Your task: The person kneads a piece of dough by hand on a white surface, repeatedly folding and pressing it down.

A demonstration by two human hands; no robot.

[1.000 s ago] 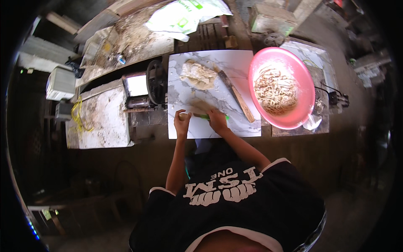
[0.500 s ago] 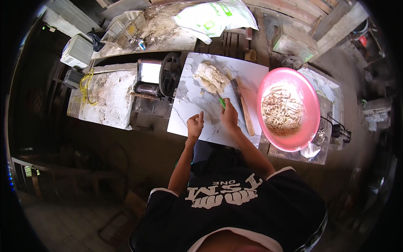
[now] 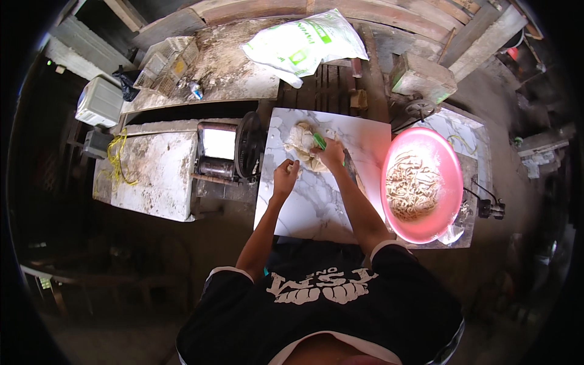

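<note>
A white marble-patterned board (image 3: pixel 316 201) lies in front of me with a pale lump of dough (image 3: pixel 299 141) at its far side. My right hand (image 3: pixel 331 153) grips a green-handled tool (image 3: pixel 319 140) and rests against the dough. Just left of it, my left hand (image 3: pixel 285 179) sits on the board with its fingers curled, touching the near edge of the dough; I cannot tell whether it holds any. A wooden rolling pin (image 3: pixel 356 179) lies partly hidden under my right forearm.
A pink basin (image 3: pixel 450 210) of cut noodle strips stands to the right. A metal machine with a dark wheel (image 3: pixel 234 152) sits left of the board on a stained white block (image 3: pixel 155 173). A white and green sack (image 3: pixel 301 45) lies at the back.
Both hands have moved from the board's near edge to the dough at its far side, the right still carrying the green tool. My view has shifted with the head.
</note>
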